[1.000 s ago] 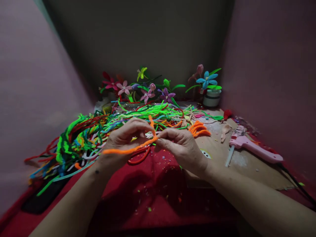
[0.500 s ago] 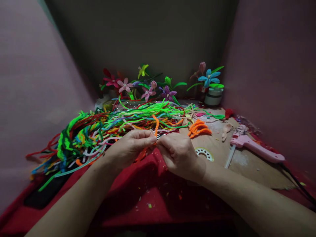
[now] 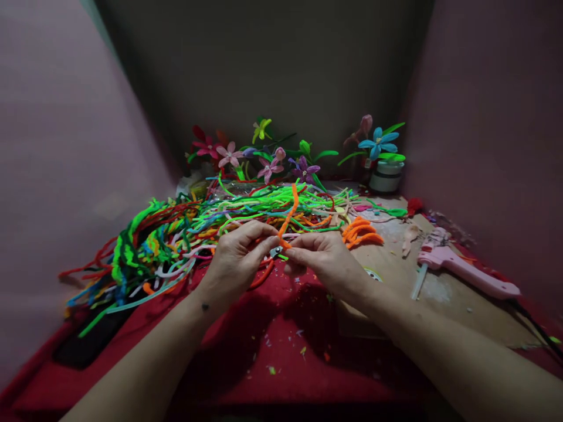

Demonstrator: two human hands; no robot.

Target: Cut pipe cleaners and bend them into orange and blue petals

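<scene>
Black slab (image 3: 90, 340): far left on red cloth (image 3: 281, 384), stem ends overlapping it.
Stem pile (image 3: 268, 202): multicolored tangle, left to center, crowding up behind the hands.
Flowers (image 3: 270, 170): fuzzy, row along the back.
Orange bundle (image 3: 363, 231): bent pieces, right of the hands, on cardboard (image 3: 440, 313).
Jar (image 3: 386, 183): pale, dark band, back right.
Glue gun (image 3: 466, 269): pink, lying far right, cord running off-frame.
Left hand (image 3: 240, 252): thumb and fingers closed, pinching orange stem.
Orange stem (image 3: 290, 217): fuzzy, between both hands, free end up, slightly curved, lower end bent at fingertips.
Right hand (image 3: 325, 258): fingertips closed on stem's lower end.
Hidden: red-handled tool (image 3: 264, 274) mostly behind left hand, type unclear; white disc (image 3: 373, 274) mostly behind right forearm.
</scene>
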